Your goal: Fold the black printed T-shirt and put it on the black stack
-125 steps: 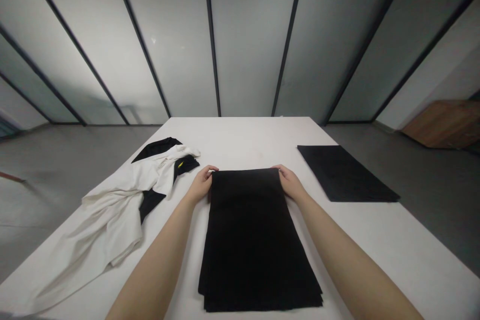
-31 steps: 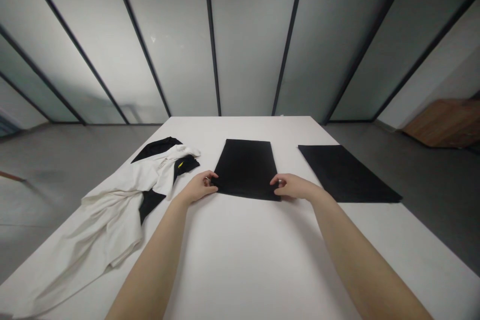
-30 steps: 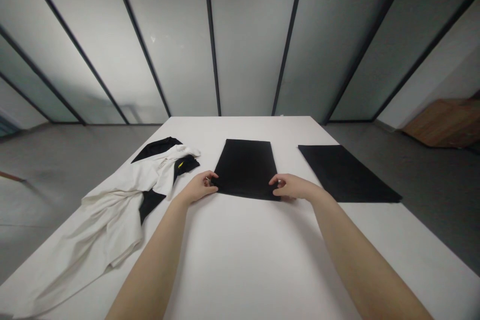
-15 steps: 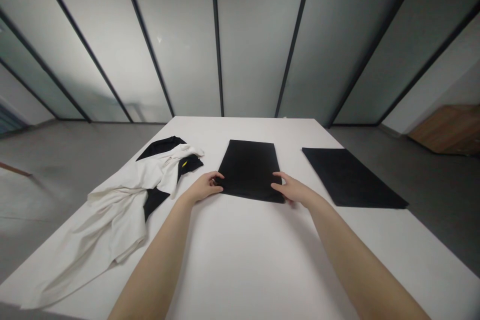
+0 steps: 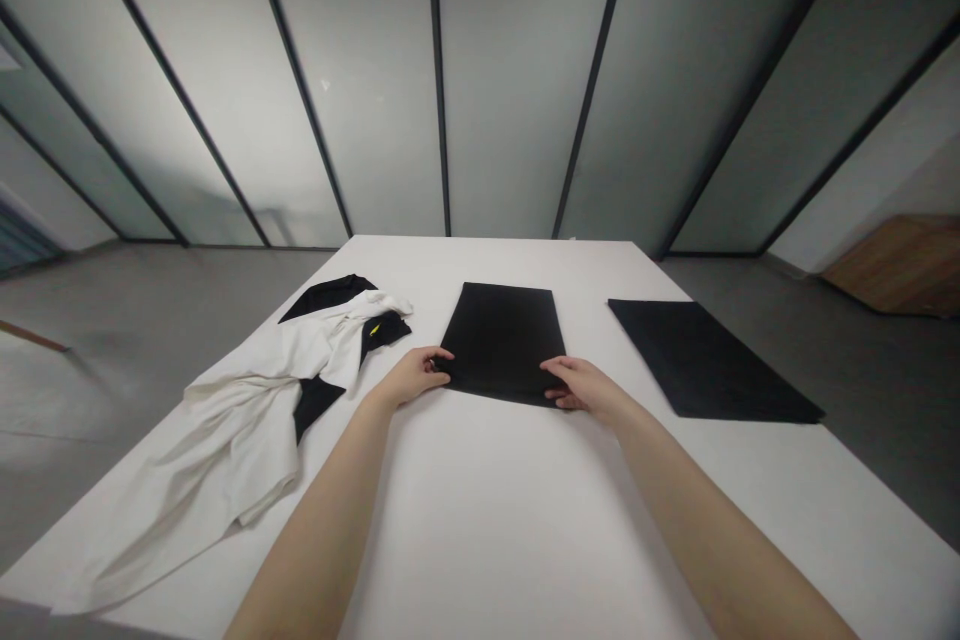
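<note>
A folded black cloth (image 5: 504,340) lies flat as a neat rectangle in the middle of the white table (image 5: 487,520). My left hand (image 5: 412,377) pinches its near left corner, thumb on top and fingers curled under the edge. At the near right corner my right hand (image 5: 583,386) grips the cloth the same way, fingers tucked beneath. Both forearms reach forward over the bare near half of the table.
A second folded black cloth (image 5: 709,360) lies flat at the right edge. A heap of white and black garments (image 5: 247,420) with a small yellow tag sprawls over the left side. Frosted glass panels stand behind the table, and a wooden cabinet (image 5: 892,265) sits far right.
The long black cloth has been folded in half away from me into a short rectangle. In the last second my hands stayed at its near corners, with the right fingers curling under the edge.
</note>
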Action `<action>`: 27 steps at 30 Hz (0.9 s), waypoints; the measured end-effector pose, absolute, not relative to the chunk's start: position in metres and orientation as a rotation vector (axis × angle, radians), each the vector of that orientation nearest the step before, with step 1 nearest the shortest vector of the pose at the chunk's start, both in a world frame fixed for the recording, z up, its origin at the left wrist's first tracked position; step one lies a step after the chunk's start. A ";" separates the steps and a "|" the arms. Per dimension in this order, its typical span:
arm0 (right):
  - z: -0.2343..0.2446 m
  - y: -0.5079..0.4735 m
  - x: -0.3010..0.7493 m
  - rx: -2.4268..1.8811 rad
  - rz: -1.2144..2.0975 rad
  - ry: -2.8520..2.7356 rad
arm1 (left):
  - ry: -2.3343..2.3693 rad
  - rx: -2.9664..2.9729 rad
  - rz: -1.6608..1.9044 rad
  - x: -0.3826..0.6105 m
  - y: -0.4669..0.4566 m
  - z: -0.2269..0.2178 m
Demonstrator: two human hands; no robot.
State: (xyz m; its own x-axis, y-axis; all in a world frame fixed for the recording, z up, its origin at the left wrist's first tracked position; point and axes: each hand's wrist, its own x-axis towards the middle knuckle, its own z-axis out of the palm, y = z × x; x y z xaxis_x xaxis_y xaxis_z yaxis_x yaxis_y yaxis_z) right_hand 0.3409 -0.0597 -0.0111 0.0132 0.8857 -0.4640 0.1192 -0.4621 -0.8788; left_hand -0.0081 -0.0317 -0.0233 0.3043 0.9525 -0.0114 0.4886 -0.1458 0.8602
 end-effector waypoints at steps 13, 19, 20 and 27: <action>-0.022 -0.060 0.359 -1.525 1.585 -1.111 | 1.287 1.813 0.748 -0.013 -0.027 -0.032; -0.013 -0.059 0.368 -1.762 1.525 -1.493 | 1.305 1.983 0.673 -0.016 -0.032 -0.024; -0.011 -0.058 0.370 -1.829 1.483 -1.581 | 1.303 2.019 0.684 -0.015 -0.033 -0.023; -0.005 -0.054 0.373 -2.036 0.702 -1.914 | 1.496 2.272 0.788 0.003 -0.038 -0.018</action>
